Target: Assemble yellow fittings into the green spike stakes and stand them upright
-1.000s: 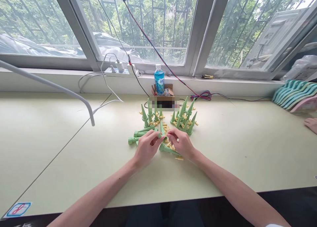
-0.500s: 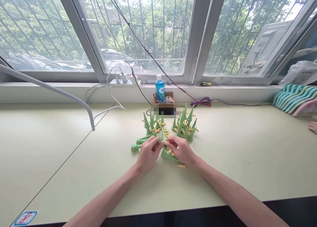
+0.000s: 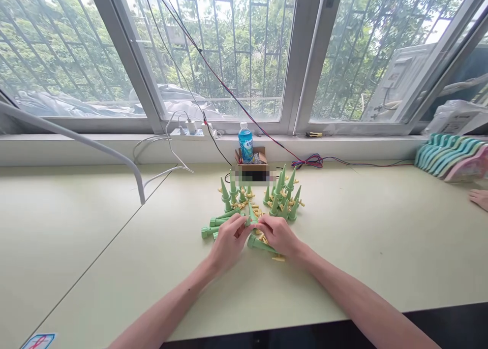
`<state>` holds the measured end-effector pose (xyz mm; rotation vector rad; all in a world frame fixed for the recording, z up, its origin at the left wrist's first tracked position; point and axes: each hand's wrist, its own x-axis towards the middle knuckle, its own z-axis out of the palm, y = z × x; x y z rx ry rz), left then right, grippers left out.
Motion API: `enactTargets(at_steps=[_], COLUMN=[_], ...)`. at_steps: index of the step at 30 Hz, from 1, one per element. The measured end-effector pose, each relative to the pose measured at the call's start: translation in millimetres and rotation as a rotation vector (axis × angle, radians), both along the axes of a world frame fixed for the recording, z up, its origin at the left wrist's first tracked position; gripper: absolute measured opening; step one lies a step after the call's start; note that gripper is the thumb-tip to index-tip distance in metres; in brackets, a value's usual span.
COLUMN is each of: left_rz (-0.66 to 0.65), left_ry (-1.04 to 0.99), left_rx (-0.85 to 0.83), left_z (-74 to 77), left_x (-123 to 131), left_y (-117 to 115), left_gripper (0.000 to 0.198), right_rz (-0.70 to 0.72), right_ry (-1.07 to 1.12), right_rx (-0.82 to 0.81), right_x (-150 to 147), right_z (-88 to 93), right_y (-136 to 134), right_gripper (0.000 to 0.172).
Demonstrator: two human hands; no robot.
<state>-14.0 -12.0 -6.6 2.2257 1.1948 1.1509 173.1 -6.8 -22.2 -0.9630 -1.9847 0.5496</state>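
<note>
My left hand (image 3: 230,235) is closed around a small green plastic watering spike (image 3: 248,221), whose pointed tip shows above the fingers. My right hand (image 3: 281,233) meets it from the other side, thumb and fingertips pinched together; whatever lies in that pinch is too small to make out. Just behind the fingers is another green cone (image 3: 252,211) among loose yellow valve pieces (image 3: 261,213). Under my right hand lies a green spike (image 3: 259,244) on its side, with a yellow valve (image 3: 278,258) near its narrow end. Several green spikes (image 3: 212,231) lie left of my left hand.
Upright green spikes with yellow valves stand in a left cluster (image 3: 225,191) and a right cluster (image 3: 284,196). Behind them, a blue bottle (image 3: 246,145) sits in a cardboard box (image 3: 260,167). Coiled cable (image 3: 310,160), hangers (image 3: 444,156) and another person's hand (image 3: 479,197) are to the right.
The camera view has tilted slightly. My hands stay together, with the fingertips drawn a little closer. More of the other person's hand shows at the right edge.
</note>
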Motion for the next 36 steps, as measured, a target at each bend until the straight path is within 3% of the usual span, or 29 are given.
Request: enactTargets(at_steps=[12, 29, 36], left_rz=[-0.093, -0.225, -0.195], left_ry=[-0.038, -0.008, 0.002], left_rx=[-0.012, 0.005, 0.013], left_z=[-8.3, -8.0, -7.0], left_x=[-2.5, -3.9, -2.4], left_y=[2.0, 0.1, -0.3], left_gripper=[0.02, 0.013, 0.013], right_rz=[-0.017, -0.03, -0.011], right_ry=[-0.02, -0.049, -0.041], right_rx=[-0.009, -0.015, -0.058], right_x=[0.4, -0.4, -1.0], right_z=[-2.9, -1.5, 1.1], right_y=[0.0, -1.1, -2.2], right_gripper=[0.039, 0.045, 0.043])
